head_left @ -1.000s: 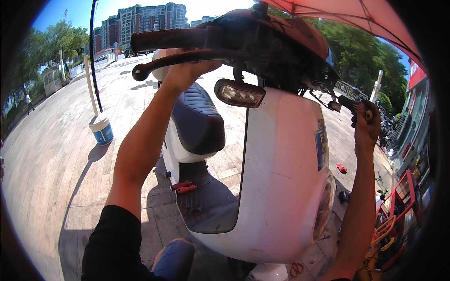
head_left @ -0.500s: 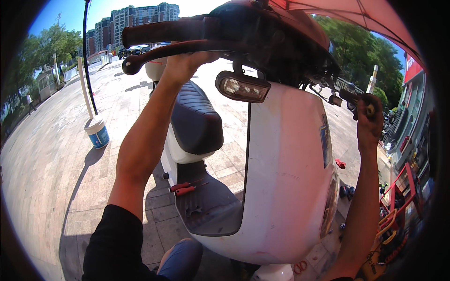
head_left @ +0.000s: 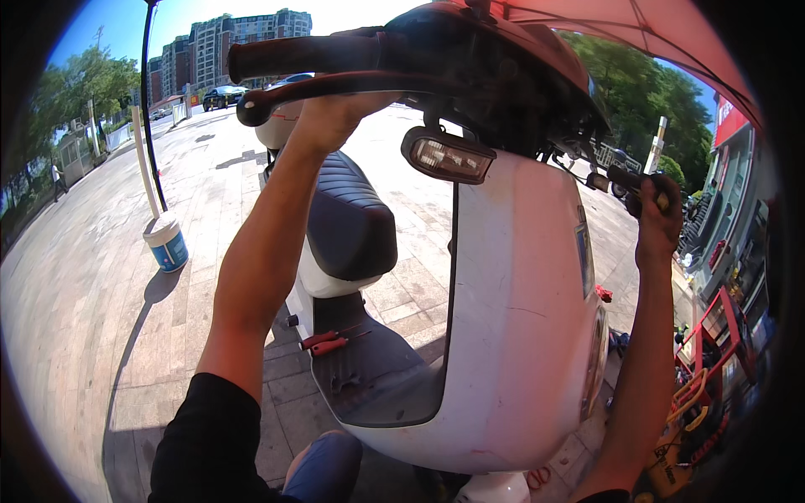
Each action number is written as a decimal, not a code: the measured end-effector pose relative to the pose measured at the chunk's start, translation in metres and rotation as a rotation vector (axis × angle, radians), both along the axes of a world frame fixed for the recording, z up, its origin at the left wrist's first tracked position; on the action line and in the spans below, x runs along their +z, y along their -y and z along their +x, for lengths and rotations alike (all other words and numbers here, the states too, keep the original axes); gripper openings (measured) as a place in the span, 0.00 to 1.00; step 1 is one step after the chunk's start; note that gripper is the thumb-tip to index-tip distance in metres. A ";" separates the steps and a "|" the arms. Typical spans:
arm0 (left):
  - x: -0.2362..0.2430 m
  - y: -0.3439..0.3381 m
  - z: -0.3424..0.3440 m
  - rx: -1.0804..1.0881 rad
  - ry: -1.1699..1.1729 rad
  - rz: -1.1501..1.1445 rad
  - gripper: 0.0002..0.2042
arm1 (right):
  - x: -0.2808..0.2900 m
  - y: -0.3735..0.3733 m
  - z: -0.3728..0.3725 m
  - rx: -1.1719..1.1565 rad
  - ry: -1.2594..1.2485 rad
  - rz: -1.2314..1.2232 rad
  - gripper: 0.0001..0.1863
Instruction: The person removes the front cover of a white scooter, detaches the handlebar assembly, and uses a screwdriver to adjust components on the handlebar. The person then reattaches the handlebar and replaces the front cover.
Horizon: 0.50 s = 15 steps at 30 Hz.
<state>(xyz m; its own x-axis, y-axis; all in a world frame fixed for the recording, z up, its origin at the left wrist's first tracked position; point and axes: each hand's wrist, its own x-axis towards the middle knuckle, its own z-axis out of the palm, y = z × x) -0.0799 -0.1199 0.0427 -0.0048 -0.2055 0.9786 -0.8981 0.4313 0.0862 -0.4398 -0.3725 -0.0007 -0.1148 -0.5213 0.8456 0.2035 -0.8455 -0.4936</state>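
Observation:
A white electric scooter (head_left: 511, 335) stands before me with its front toward the right. My left hand (head_left: 340, 117) reaches up beneath its black brake lever (head_left: 335, 85) and handlebar grip (head_left: 302, 59); the fingers are hidden behind the dark handlebar housing (head_left: 495, 75). Held out on the right, my right hand (head_left: 661, 220) is closed around a dark cylindrical thing (head_left: 623, 178), whose kind I cannot make out. A small dark piece (head_left: 597, 182) is at its tip, near loose wires (head_left: 570, 168) under the housing. A rectangular lamp (head_left: 451, 158) hangs below the handlebar.
Two red-handled screwdrivers (head_left: 323, 342) lie on the footboard (head_left: 377, 394) below the dark seat (head_left: 350, 222). A white-and-blue bucket (head_left: 168, 245) holds a pole at the left. A red metal frame (head_left: 725, 335) and yellow equipment (head_left: 667, 461) stand at the right, and a red canopy (head_left: 604, 17) hangs overhead.
The scooter front has shifted slightly right in view. The dark cylindrical thing in my right hand now meets the small piece near the wires. My left hand stays under the lever.

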 end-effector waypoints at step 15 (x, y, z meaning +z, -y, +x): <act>-0.006 0.020 0.016 -0.564 -0.040 -0.074 0.10 | 0.012 -0.090 -0.135 -0.452 -0.048 -0.446 0.21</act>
<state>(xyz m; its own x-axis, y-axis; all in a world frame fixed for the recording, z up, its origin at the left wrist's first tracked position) -0.0641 -0.1400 0.0369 -0.0565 -0.1131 0.9920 -0.5233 0.8495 0.0670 -0.5749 -0.2830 0.0112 -0.1974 -0.0273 0.9799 -0.2348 -0.9692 -0.0743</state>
